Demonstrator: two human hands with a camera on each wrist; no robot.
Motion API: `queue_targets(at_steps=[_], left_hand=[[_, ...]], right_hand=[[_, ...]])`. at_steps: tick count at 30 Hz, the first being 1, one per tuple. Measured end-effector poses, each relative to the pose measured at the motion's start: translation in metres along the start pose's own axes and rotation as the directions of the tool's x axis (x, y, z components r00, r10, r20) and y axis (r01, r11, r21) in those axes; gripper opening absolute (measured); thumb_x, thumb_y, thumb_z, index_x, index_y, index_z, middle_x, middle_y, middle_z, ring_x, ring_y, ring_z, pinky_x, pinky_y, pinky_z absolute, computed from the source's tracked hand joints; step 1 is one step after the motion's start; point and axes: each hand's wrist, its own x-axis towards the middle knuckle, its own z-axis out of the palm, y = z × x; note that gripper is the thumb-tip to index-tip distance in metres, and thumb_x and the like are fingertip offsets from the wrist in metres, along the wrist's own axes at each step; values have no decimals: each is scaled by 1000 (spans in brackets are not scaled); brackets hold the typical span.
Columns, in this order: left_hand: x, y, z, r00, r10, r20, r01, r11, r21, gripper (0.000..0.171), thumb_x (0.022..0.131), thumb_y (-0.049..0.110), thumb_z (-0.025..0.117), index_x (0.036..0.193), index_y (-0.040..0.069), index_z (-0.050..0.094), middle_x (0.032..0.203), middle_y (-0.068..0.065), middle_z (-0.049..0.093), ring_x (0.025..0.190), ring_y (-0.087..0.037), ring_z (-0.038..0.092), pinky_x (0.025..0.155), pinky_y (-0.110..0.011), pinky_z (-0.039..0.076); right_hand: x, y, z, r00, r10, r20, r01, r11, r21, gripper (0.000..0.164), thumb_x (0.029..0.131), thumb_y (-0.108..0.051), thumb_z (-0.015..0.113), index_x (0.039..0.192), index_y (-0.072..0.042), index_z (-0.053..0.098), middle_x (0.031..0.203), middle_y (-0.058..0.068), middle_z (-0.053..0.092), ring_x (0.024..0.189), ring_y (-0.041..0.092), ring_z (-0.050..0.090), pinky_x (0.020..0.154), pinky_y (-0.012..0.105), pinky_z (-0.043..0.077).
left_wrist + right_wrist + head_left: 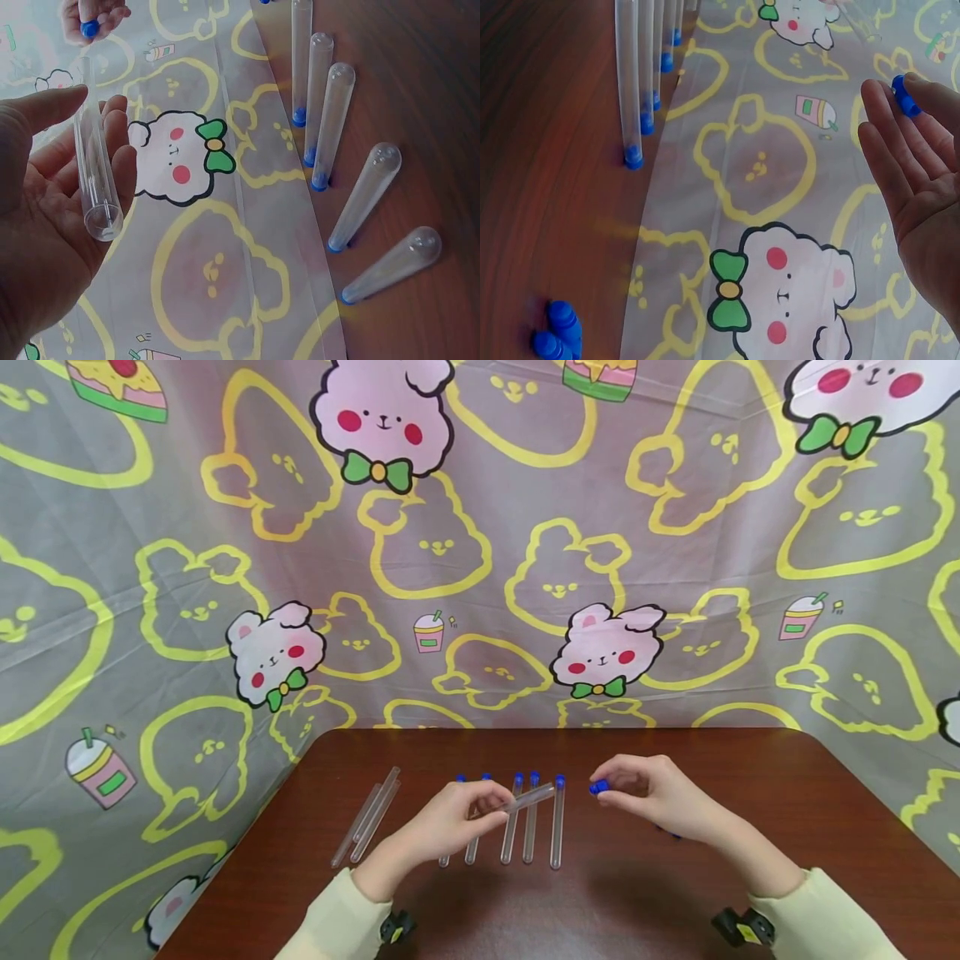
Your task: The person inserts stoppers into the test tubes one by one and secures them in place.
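My left hand [461,814] holds a clear, uncapped test tube [96,165] between thumb and fingers, its far end tilted up to the right in the head view. Between thumb and fingertips, my right hand [660,793] pinches a small blue cap [905,96]. A short gap separates this cap from the end of the tube. Below and beyond the left hand, several blue-capped test tubes [557,827] lie side by side on the table, caps pointing away from me; the hand partly hides some of them.
Several uncapped clear tubes [367,818] lie in a loose bunch at the table's left. Loose blue caps [564,322] rest on the brown table [600,910], mostly hidden behind the right hand in the head view. A patterned cloth [495,610] hangs behind and beside the table.
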Motion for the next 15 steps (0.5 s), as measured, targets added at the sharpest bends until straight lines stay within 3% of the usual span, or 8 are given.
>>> queue_targets(at_steps=[6, 15], left_hand=[[0, 0, 1, 1000, 1, 13, -1, 1000, 6, 17, 96, 20, 63, 112, 17, 66, 87, 15, 61, 76, -4, 56, 68, -24, 48], [0, 3, 2, 1000, 7, 18, -7, 1000, -9, 16, 97, 21, 63, 112, 17, 67, 87, 15, 61, 77, -3, 56, 66, -24, 47]], right_hand=[[4, -3, 6, 1000, 0, 1, 0, 1000, 27, 21, 86, -4, 73, 105, -7, 67, 88, -5, 71, 76, 18, 69, 68, 29, 56], [6, -5, 15, 1000, 24, 5, -24, 999, 38, 21, 87, -3, 71, 105, -12, 68, 87, -9, 70, 76, 16, 68, 68, 30, 56]])
